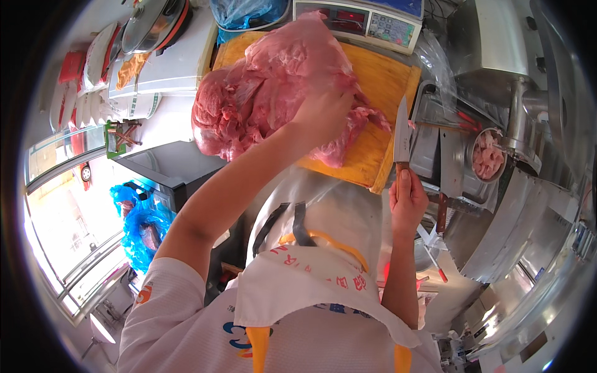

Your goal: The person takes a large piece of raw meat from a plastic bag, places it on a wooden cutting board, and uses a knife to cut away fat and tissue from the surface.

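Observation:
A large slab of raw pink meat (267,87) lies over the left and middle of a yellow wooden cutting board (388,81). My left hand (326,115) reaches across and touches the meat towards its right side; its fingers are blurred and partly hidden against the flesh. Beyond the board's right edge, my right hand (408,199) is closed around the wooden handle of a knife (402,137). The blade points away from me, apart from the meat.
Right of the knife lies a cleaver (450,161), beside a metal bowl (474,171) of meat pieces under a metal meat grinder (517,118). A digital scale (360,25) stands behind the board. Blue plastic bags (146,230) hang at the left, near a dark box (180,161).

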{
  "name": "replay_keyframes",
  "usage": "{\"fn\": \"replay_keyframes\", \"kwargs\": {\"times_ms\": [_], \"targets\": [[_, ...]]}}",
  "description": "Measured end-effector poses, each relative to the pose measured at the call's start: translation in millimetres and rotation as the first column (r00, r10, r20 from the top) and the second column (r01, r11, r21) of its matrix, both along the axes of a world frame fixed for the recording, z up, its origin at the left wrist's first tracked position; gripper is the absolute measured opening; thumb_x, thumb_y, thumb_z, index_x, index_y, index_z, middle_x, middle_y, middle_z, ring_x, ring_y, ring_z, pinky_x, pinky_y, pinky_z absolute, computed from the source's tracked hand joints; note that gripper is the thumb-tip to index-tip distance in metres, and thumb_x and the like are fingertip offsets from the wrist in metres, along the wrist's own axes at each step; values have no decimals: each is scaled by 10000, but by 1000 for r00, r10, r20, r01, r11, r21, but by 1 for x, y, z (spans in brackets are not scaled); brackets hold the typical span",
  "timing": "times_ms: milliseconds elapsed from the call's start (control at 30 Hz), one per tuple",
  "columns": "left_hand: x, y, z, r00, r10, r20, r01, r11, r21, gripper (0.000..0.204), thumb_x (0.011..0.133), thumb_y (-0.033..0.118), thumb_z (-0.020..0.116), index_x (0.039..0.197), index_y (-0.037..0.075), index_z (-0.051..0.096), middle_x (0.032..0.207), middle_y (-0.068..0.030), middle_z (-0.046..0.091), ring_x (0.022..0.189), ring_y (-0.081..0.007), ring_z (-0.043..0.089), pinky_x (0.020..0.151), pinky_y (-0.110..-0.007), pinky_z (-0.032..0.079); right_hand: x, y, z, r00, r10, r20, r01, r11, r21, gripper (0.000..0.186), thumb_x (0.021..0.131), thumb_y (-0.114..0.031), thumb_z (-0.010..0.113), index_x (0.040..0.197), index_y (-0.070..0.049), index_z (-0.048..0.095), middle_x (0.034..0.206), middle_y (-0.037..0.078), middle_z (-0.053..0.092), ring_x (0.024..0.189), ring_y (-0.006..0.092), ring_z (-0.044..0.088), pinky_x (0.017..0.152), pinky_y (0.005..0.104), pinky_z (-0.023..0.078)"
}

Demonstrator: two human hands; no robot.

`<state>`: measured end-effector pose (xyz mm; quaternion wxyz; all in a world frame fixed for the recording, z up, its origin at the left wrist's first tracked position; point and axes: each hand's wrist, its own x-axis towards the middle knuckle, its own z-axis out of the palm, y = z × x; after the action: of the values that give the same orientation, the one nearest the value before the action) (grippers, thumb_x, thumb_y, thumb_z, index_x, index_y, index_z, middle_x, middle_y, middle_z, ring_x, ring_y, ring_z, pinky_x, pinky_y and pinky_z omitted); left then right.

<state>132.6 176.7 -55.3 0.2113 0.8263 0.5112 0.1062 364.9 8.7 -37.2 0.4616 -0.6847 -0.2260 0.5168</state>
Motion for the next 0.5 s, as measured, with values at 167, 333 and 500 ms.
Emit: {"fn": "replay_keyframes", "kwargs": {"times_ms": [167,333,500], "targets": [[4,22,60,989,-33,144,75,951,-299,168,847,187,749,959,65,775,1000,-125,747,944,-324,717,859,-457,564,11,-11,-3,1000,-19,23,19,1000,11,314,1119,-300,632,1230,-28,743,719,-32,553,542,29,443,450,203,314],[-22,36,44,986,-41,163,86,956,-281,166,779,156,779,880,24,788,809,-106,771,771,-202,735,741,-362,579,3,-17,-4,998,-44,-48,45,999,18,247,1113,-226,640,1195,-25,758,693,-43,550,566,18,441,496,211,341],[-23,43,46,998,-63,8,62,954,-293,181,765,156,798,881,18,781,797,-79,760,760,-172,717,748,-330,574,-24,-17,1,996,62,-60,-60,998,33,239,1108,-225,652,1203,-34,760,698,-38,576,581,17,465,514,219,364]]}}
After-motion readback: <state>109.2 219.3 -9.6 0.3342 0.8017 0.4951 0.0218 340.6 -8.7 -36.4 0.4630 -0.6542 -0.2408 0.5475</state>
